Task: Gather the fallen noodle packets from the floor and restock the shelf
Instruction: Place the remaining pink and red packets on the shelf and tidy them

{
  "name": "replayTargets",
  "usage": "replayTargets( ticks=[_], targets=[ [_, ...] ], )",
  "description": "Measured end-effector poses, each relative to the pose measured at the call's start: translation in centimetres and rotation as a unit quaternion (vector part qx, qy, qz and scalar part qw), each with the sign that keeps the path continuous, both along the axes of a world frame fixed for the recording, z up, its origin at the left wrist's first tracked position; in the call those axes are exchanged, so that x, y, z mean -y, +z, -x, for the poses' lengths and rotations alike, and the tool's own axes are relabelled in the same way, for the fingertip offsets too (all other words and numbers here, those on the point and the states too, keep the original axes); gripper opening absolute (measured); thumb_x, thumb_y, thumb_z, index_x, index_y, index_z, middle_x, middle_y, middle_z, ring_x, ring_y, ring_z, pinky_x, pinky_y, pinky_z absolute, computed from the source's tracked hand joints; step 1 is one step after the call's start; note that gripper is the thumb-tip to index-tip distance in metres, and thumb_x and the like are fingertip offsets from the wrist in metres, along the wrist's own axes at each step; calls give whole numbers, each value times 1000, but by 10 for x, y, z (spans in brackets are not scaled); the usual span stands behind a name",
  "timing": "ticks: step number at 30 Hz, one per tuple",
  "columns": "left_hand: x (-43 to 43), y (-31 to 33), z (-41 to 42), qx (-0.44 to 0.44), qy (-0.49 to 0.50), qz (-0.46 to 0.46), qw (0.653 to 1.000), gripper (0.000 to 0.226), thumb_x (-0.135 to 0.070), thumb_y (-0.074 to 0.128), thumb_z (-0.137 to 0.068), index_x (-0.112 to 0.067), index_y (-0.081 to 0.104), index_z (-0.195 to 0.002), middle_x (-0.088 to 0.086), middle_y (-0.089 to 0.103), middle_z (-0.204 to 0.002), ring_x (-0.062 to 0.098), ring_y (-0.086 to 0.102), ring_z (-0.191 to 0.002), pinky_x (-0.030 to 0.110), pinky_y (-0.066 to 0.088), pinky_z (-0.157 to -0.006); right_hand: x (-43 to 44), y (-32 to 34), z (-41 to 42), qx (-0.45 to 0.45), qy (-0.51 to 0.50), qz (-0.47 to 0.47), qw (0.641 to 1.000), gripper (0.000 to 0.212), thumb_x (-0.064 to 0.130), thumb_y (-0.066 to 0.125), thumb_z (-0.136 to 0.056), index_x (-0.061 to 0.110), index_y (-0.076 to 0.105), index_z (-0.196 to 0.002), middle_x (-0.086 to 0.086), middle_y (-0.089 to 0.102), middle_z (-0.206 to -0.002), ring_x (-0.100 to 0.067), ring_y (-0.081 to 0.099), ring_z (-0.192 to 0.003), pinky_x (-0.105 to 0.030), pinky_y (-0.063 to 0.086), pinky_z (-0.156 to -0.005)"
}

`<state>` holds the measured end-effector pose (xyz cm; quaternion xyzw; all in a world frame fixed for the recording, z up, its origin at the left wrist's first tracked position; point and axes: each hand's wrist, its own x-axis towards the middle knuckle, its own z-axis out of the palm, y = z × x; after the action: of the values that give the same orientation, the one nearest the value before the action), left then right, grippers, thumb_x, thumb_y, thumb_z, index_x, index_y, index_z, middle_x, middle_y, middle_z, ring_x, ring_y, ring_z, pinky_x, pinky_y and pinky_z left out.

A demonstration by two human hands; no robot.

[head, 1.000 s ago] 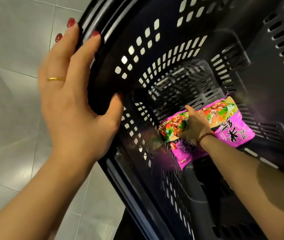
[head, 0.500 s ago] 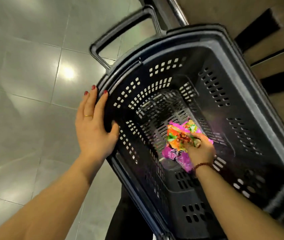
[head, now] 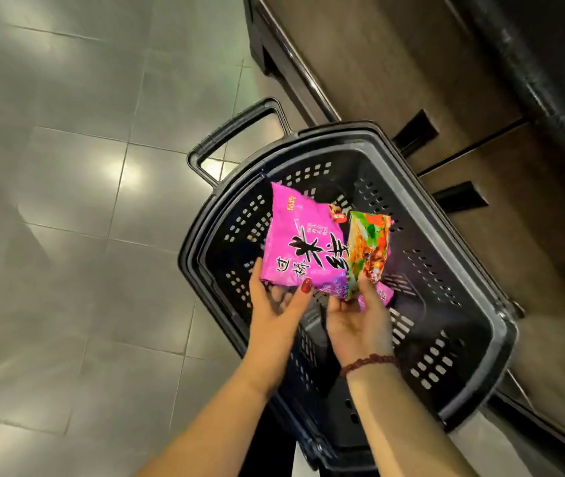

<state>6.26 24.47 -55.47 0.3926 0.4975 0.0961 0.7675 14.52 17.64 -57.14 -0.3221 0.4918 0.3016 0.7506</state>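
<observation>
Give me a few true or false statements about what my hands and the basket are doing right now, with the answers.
1. The left hand grips the rim of the basket. False: it holds the pink packet.
2. The right hand holds the orange and green packet. True.
3. The right wrist wears a red bead bracelet. True.
4. The basket stands on a wooden table. False: it stands on the grey tiled floor.

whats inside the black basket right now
Only bare slotted walls and floor show inside the basket. The pink noodle packets, held over it by the left hand and right hand, cover the middle of its floor, so anything lying there cannot be seen.
</observation>
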Motion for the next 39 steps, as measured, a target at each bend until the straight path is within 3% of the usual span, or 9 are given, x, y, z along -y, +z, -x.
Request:
replayTargets(
  ticks=[5,12,17,21,25,28,32,36,39],
  targets=[
    [-17,-10,-16,-13,125,43,991,95,-14,75,-74,-29,19,-149,14,59,-132,30,59,-121,43,51,-98,-2,5,22,21,44,8,999,20,1,54,-90,4,60,-109,-12,73,-95,-15,72,-86,-23,57,-65],
    [-37,-31,-23,-42,109,1,993,89,-4,75,-79,-33,22,-146,1,55,-125,24,65,-110,48,55,-90,27,-6,44,82,205,13,975,30,7,75,-70,11,69,-99,-13,70,-110,-23,65,-109,-35,46,-95],
    [-51,-37,-9,-78,-94,-156,980,94,-7,86,-70,-34,30,-141,-15,52,-117,14,65,-104,45,55,-93,52,-31,20,67,248,2,966,100,36,95,-44,13,51,-130,-3,66,-122,-17,58,-119,-39,40,-105],
    [-57,-41,-7,-83,-142,-105,981,100,-13,85,-69,-41,25,-144,-8,57,-121,12,68,-100,40,58,-87,50,-44,2,58,349,45,934,68,16,79,-61,14,55,-125,-6,68,-118,-23,63,-111,-46,48,-98],
    [-55,-48,-11,-98,-127,-46,986,119,-18,83,-68,-41,2,-152,-1,63,-119,14,71,-96,35,59,-80,45,-56,-4,28,285,40,957,59,12,76,-68,6,59,-124,-14,67,-118,-27,66,-107,-34,57,-71],
    [-44,-57,-14,-99,-94,35,990,121,-7,77,-77,-34,-13,-152,5,69,-109,20,72,-93,36,60,-75,41,-68,3,12,231,25,973,61,9,75,-68,7,58,-126,-15,66,-120,-28,66,-108,-39,57,-77],
    [-30,-74,-12,-113,-119,52,985,76,-7,80,-74,-15,38,-137,10,66,-119,30,68,-105,40,60,-81,34,-84,9,11,220,22,975,51,8,72,-68,8,63,-119,-13,69,-113,-26,68,-103,-42,53,-85],
    [-30,-89,-13,-156,-55,9,986,66,1,79,-74,-18,44,-127,6,67,-114,23,70,-99,40,60,-80,50,-116,0,-33,210,19,977,41,29,67,-78,8,63,-113,-8,72,-106,-21,66,-98,-34,51,-79],
    [-34,-97,-13,-161,-41,-15,986,66,1,80,-73,-23,47,-125,0,67,-110,17,71,-94,33,61,-70,75,-165,-9,-114,184,93,972,55,34,63,-89,3,51,-132,-20,49,-141,-31,54,-121,-35,48,-87]
  ],
)
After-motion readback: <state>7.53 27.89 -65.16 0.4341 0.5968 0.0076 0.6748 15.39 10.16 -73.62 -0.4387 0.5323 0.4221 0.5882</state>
